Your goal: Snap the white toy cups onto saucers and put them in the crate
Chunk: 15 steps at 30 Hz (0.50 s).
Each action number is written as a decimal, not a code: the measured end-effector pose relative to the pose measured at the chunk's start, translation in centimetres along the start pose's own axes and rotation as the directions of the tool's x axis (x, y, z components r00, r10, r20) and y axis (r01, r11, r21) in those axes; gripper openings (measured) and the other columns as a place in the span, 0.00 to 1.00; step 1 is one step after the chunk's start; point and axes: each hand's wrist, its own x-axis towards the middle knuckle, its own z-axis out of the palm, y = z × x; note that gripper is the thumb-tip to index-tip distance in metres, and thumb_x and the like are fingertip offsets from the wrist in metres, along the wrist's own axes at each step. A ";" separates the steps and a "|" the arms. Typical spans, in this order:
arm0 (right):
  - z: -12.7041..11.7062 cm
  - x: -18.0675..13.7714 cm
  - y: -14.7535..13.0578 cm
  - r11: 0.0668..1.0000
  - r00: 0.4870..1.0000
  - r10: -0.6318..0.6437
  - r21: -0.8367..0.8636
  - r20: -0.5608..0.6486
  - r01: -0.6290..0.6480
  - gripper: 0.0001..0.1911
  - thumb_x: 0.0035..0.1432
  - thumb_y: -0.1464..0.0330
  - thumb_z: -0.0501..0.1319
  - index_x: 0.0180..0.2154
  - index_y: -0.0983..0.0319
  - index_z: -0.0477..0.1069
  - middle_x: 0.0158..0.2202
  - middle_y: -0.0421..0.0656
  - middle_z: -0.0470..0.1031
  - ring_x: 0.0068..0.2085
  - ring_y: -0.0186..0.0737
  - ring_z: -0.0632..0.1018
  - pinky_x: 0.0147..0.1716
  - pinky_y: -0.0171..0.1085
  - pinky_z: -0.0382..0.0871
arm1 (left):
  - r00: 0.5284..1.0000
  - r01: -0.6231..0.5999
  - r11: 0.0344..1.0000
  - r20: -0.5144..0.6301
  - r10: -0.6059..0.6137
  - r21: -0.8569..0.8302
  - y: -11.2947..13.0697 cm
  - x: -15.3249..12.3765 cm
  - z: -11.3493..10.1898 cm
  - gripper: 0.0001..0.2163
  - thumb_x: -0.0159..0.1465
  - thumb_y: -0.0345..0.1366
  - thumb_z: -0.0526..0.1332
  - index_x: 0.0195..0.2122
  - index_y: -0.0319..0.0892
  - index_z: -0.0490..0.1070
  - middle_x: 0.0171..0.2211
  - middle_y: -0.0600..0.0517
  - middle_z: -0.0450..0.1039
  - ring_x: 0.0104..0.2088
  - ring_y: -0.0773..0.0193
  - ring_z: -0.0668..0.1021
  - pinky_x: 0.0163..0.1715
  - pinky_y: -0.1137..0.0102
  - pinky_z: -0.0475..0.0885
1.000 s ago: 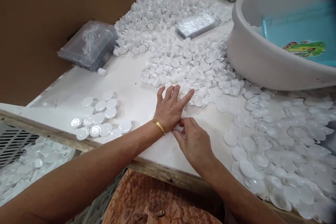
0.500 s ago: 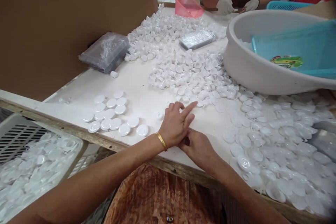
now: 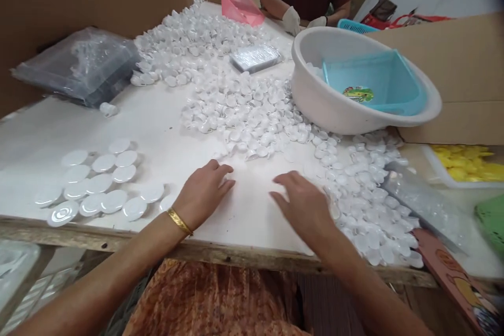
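Note:
My left hand point(image 3: 207, 189), with a gold bracelet point(image 3: 179, 222) at the wrist, hovers over the white table point(image 3: 248, 215). Its thumb and forefinger are apart, with nothing visible between them. My right hand point(image 3: 303, 205) is to the right, its fingers also parted and no object showing in them. Left of my left hand lies a group of small white toy saucers point(image 3: 100, 184). Small white toy cups point(image 3: 244, 110) are heaped beyond both hands. By my right hand spreads a pile of white saucers point(image 3: 368, 215).
A whitish basin point(image 3: 334, 110) holding a blue plastic bin point(image 3: 397, 79) stands at the right. Farther back are a pink scoop point(image 3: 236, 8) and a wrapped flat pack point(image 3: 255, 56). Clear plastic boxes point(image 3: 94, 63) sit at left. A gloved co-worker point(image 3: 291, 21) is across the table.
My hands, together half a second ago, have separated, the left moving leftward and the right moving rightward. The view has swung to the right, showing yellow pieces in a tray.

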 end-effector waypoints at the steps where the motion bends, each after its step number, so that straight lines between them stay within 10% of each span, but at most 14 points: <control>1: -0.3 -0.4 1.6 0.991 0.998 0.054 -0.123 -0.034 -0.058 0.13 0.57 0.66 0.56 0.44 0.62 0.69 0.41 0.47 0.72 0.37 0.42 0.73 0.33 0.39 0.64 | 0.999 -0.035 0.999 -0.020 0.035 -0.003 0.4 -0.1 0.2 0.14 0.62 0.39 0.51 0.47 0.44 0.68 0.39 0.49 0.67 0.32 0.62 0.73 0.34 0.66 0.66; 8: 0.6 -0.7 6.8 0.971 0.994 0.108 -0.217 0.022 -0.100 0.07 0.53 0.69 0.57 0.37 0.61 0.67 0.39 0.46 0.71 0.39 0.44 0.72 0.30 0.38 0.62 | 0.986 -0.060 0.979 -0.138 0.088 0.197 -0.8 -2.2 1.3 0.16 0.59 0.32 0.55 0.50 0.47 0.63 0.45 0.44 0.63 0.42 0.55 0.69 0.39 0.62 0.65; 15: -1.4 0.2 5.8 0.941 0.973 0.211 0.250 0.091 -0.228 0.06 0.53 0.64 0.57 0.31 0.59 0.65 0.27 0.40 0.72 0.28 0.38 0.73 0.27 0.37 0.63 | 0.973 0.162 0.908 -0.216 -0.081 0.387 -5.6 -3.6 -0.8 0.14 0.61 0.30 0.50 0.46 0.43 0.68 0.43 0.41 0.65 0.42 0.50 0.68 0.38 0.56 0.63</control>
